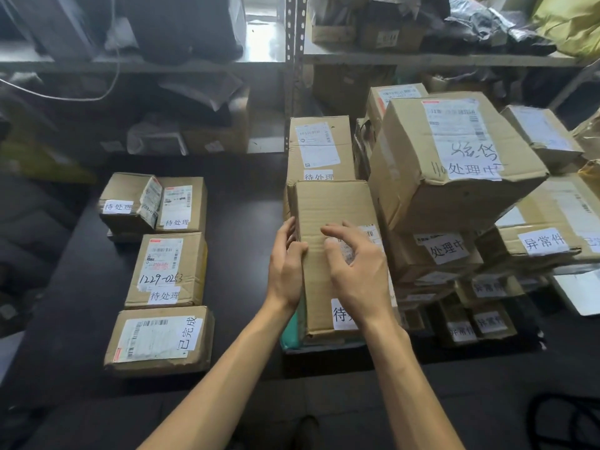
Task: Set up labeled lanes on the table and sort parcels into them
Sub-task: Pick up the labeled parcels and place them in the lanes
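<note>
Reaching over the near edge of the bench on bare forearms, the left hand grips the left edge of a long cardboard parcel, thumb on top. The right hand lies spread on its top face, fingers loosely bent and closed round nothing. This parcel rests mid-bench on a green mailer; its white label begins 待, the rest hidden by the wrist. It looks like sorting in progress: it probably belongs with the 待处理 boxes toward the left edge, beyond the 已完成 box. Next it needs a firm two-handed lift, clear of the leaning 处理中 box just beside it. 异常件 boxes crowd the right edge. Metal shelving stuffed with packages stands behind the dark bench.
</note>
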A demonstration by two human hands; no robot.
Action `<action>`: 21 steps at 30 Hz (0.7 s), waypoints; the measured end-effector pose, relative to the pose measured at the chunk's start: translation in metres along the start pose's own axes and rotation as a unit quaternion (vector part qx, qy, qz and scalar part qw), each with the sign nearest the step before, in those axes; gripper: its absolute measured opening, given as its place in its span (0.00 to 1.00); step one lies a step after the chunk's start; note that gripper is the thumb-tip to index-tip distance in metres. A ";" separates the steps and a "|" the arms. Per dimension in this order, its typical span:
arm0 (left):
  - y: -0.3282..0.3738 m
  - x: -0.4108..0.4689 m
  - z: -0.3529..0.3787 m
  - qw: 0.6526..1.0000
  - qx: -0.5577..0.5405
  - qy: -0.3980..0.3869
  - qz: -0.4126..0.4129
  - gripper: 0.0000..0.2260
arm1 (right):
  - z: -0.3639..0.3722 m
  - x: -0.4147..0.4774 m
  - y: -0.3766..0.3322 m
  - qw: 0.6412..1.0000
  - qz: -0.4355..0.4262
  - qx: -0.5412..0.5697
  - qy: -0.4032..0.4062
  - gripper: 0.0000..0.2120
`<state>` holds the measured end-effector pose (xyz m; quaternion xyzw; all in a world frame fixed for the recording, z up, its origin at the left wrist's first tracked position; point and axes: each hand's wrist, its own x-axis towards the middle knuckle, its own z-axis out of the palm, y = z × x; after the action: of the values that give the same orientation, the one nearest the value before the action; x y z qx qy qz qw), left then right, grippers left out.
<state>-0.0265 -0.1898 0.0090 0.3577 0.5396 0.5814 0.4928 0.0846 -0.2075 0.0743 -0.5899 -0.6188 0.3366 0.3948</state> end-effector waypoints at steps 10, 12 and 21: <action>0.052 0.024 -0.078 0.994 0.081 0.056 0.037 0.19 | 0.077 0.023 -0.048 0.994 -0.046 0.094 -0.044 0.11; 0.055 0.035 -0.106 0.994 0.083 0.064 0.024 0.19 | 0.103 0.031 -0.058 0.992 -0.051 0.099 -0.064 0.13; 0.054 0.130 -0.246 0.988 0.091 0.117 -0.048 0.13 | 0.256 0.094 -0.086 0.983 0.026 0.101 -0.151 0.12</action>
<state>-0.3035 -0.1290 0.0075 0.3045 0.6606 0.5432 0.4192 -0.1815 -0.1084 0.0407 -0.5052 -0.6185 0.4928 0.3456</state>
